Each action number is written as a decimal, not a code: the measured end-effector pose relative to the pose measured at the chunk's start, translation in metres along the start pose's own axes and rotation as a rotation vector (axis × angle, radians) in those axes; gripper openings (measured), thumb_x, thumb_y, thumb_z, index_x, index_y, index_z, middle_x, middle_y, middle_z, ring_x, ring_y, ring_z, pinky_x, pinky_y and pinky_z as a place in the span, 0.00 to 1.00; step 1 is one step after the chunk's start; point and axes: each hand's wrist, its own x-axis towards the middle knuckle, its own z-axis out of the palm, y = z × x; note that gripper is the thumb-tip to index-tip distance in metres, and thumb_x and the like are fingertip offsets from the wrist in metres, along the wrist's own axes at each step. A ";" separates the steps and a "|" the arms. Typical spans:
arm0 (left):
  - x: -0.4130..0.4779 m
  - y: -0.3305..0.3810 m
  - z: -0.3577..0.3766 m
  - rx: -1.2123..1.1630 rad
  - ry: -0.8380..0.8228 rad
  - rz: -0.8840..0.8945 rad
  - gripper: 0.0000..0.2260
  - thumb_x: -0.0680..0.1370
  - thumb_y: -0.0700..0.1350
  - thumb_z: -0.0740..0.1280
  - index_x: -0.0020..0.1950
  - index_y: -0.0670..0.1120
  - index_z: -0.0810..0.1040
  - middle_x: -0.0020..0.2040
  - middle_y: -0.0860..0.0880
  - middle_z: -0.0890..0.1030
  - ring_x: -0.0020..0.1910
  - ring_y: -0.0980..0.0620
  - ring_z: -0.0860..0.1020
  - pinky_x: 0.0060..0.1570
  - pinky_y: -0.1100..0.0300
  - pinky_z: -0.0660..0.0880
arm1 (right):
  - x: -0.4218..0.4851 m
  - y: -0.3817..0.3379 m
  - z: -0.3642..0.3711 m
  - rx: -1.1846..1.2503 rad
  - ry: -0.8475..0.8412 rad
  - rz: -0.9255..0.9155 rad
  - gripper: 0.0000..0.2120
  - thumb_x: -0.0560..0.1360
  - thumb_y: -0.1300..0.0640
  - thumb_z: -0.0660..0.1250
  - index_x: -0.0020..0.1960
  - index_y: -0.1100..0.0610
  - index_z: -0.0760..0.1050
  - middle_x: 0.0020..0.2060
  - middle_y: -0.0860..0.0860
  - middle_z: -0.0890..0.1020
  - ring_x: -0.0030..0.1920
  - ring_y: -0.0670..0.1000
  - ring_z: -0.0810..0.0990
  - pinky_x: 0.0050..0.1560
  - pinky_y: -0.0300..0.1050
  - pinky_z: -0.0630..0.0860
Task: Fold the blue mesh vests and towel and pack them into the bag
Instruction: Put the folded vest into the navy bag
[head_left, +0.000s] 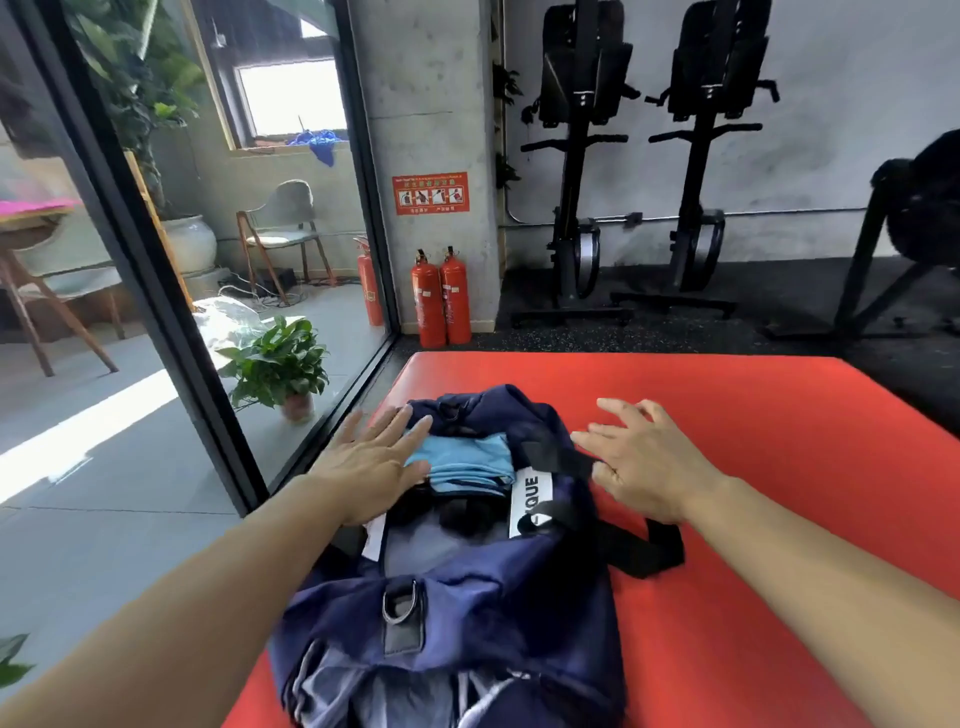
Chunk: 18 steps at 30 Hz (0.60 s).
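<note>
Navy bag (457, 597) lies on red mat (753, 415).

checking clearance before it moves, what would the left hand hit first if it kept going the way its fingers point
Probably the light blue folded cloth in the open bag: the left hand lies flat at its left edge, fingers pointing across it towards the bag's far end. Depth is unclear.

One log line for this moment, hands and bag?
left hand: open, flat on bag rim, at blue cloth | right hand: open, by black strap | bag: open, on red mat | blue cloth: folded inside bag
</note>
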 end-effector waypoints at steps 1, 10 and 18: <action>-0.009 0.006 -0.008 -0.027 0.009 -0.007 0.27 0.83 0.61 0.42 0.79 0.56 0.37 0.80 0.53 0.37 0.78 0.55 0.36 0.75 0.48 0.32 | -0.016 0.006 -0.003 -0.024 -0.001 0.038 0.32 0.74 0.44 0.38 0.75 0.48 0.62 0.71 0.45 0.70 0.77 0.51 0.52 0.72 0.54 0.52; -0.052 0.163 -0.070 -0.265 0.149 0.286 0.26 0.84 0.58 0.45 0.80 0.55 0.42 0.81 0.52 0.46 0.79 0.53 0.44 0.76 0.46 0.39 | -0.174 0.045 -0.019 -0.087 -0.064 0.347 0.24 0.78 0.53 0.54 0.73 0.51 0.64 0.66 0.48 0.76 0.74 0.53 0.59 0.68 0.53 0.59; -0.085 0.343 -0.089 -0.191 0.078 0.611 0.27 0.83 0.61 0.43 0.80 0.56 0.40 0.81 0.51 0.46 0.80 0.50 0.46 0.76 0.43 0.41 | -0.336 0.077 -0.017 -0.148 -0.107 0.648 0.20 0.77 0.50 0.58 0.68 0.52 0.66 0.59 0.52 0.79 0.69 0.55 0.65 0.60 0.53 0.62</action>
